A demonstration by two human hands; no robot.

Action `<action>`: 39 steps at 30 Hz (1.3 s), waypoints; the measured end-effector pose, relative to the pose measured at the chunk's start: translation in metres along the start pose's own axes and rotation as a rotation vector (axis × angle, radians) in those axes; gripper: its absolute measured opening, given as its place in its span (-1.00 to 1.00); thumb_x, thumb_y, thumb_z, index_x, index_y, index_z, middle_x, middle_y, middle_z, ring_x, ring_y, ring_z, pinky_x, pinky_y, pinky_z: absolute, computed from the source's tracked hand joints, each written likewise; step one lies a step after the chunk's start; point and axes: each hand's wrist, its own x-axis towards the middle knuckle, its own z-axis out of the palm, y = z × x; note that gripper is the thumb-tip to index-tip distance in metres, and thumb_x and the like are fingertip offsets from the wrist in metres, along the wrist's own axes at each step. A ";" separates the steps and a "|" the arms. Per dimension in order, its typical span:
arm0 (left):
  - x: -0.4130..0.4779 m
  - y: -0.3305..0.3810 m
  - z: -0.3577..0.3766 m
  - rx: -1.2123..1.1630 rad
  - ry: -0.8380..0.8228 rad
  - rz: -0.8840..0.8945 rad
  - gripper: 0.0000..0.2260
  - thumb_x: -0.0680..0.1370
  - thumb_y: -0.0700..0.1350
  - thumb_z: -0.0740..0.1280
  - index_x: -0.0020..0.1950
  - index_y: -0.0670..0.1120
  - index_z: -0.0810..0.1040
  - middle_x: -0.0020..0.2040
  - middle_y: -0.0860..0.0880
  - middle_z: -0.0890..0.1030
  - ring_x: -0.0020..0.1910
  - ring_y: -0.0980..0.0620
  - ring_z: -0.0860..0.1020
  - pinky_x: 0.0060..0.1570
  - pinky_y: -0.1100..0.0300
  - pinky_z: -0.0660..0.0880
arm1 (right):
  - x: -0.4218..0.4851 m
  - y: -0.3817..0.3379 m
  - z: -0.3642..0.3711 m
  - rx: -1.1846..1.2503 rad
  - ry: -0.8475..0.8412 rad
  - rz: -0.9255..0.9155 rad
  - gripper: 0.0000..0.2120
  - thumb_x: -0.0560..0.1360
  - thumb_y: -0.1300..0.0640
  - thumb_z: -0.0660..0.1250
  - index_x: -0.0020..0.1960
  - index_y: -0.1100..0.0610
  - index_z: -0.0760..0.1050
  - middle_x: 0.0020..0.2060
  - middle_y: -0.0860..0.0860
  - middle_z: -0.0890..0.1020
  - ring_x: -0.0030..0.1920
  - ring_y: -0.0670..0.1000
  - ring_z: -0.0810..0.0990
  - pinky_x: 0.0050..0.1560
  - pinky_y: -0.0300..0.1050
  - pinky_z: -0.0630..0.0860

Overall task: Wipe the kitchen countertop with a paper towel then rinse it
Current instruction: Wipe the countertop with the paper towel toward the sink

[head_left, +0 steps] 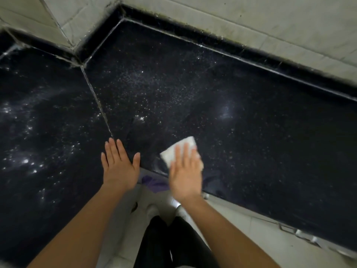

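A black speckled countertop (pixel 193 97) fills the view, meeting in an L-shaped corner with a pale seam running diagonally. My right hand (pixel 186 171) lies flat with straight fingers on a folded white paper towel (pixel 185 147), pressing it onto the counter near the front edge. My left hand (pixel 119 167) rests flat on the counter just left of it, fingers straight and spread, holding nothing. Fine white specks and wet-looking glints are scattered over the dark surface.
Pale tiled walls (pixel 251 22) border the counter at the back and the back left. Below the front edge I see a light tiled floor (pixel 241 238), my dark trousers (pixel 170 244), a purple cloth (pixel 154 183) and metal cabinet handles (pixel 297 232).
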 end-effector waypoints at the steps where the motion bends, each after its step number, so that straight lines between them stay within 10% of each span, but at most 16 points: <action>1: 0.000 0.000 0.000 -0.001 -0.004 0.001 -0.34 0.60 0.19 -0.16 0.51 -0.20 -0.29 0.52 -0.17 -0.31 0.50 -0.08 -0.31 0.44 0.02 -0.33 | -0.002 -0.017 0.003 0.015 -0.022 -0.065 -0.49 0.58 0.01 -0.07 0.47 0.17 0.25 0.44 0.19 0.31 0.44 0.24 0.26 0.39 0.16 0.17; 9: 0.000 -0.001 -0.001 -0.060 -0.015 0.014 -0.34 0.61 0.19 -0.13 0.52 -0.18 -0.29 0.52 -0.14 -0.32 0.50 -0.05 -0.34 0.43 0.01 -0.34 | -0.034 0.051 0.005 -0.091 -0.080 -0.443 -0.54 0.66 0.01 -0.11 0.50 0.09 0.21 0.49 0.05 0.22 0.49 0.10 0.17 0.45 0.03 0.12; 18: 0.001 -0.008 0.000 -0.196 -0.030 0.032 -0.39 0.62 0.18 -0.15 0.52 -0.12 -0.30 0.52 -0.08 -0.36 0.48 0.03 -0.37 0.41 0.07 -0.39 | -0.065 0.076 -0.010 0.048 -0.011 0.210 -0.42 0.58 -0.13 -0.31 0.53 0.10 -0.06 0.52 0.09 -0.01 0.51 0.14 -0.14 0.50 0.05 -0.15; 21: 0.001 -0.011 -0.003 -0.288 -0.039 0.059 -0.43 0.63 0.15 -0.16 0.53 -0.09 -0.27 0.52 -0.04 -0.34 0.47 0.08 -0.38 0.38 0.13 -0.41 | -0.026 0.010 0.001 -0.011 -0.028 -0.032 -0.48 0.60 -0.02 -0.11 0.46 0.17 0.28 0.43 0.18 0.32 0.43 0.26 0.25 0.44 0.13 0.10; 28: 0.004 -0.027 -0.014 -0.703 -0.053 0.097 -0.55 0.66 0.02 -0.15 0.55 -0.03 -0.05 0.56 0.06 -0.16 0.43 0.28 -0.24 0.38 0.26 -0.34 | 0.037 -0.064 0.006 -0.062 -0.192 -0.548 -0.45 0.59 -0.04 -0.22 0.53 0.06 0.09 0.53 0.08 0.10 0.52 0.20 0.02 0.48 0.06 -0.15; 31: 0.003 -0.023 -0.015 -0.676 -0.016 0.079 -0.55 0.67 0.00 -0.12 0.55 -0.06 -0.03 0.56 0.04 -0.14 0.50 0.18 -0.23 0.38 0.24 -0.34 | 0.027 -0.022 0.003 -0.112 -0.163 -0.662 -0.53 0.61 -0.02 -0.06 0.48 0.04 0.24 0.47 0.04 0.28 0.47 0.16 0.21 0.48 0.07 0.11; 36: 0.002 -0.024 -0.014 -0.546 -0.042 0.115 -0.53 0.67 0.00 -0.08 0.55 -0.09 -0.11 0.55 0.00 -0.22 0.48 0.13 -0.29 0.40 0.17 -0.35 | 0.039 0.058 -0.027 -0.129 -0.178 -0.385 -0.37 0.55 -0.20 -0.46 0.54 0.01 -0.10 0.53 -0.01 -0.02 0.53 0.09 -0.09 0.51 0.03 -0.06; 39: 0.000 -0.023 -0.013 -0.537 -0.037 0.120 -0.51 0.66 0.02 -0.07 0.55 -0.06 -0.13 0.54 0.04 -0.25 0.40 0.24 -0.34 0.37 0.20 -0.39 | 0.081 0.090 -0.049 -0.067 -0.201 -0.019 -0.45 0.60 -0.14 -0.32 0.55 0.00 -0.20 0.54 0.00 -0.18 0.53 0.10 -0.23 0.49 0.01 -0.20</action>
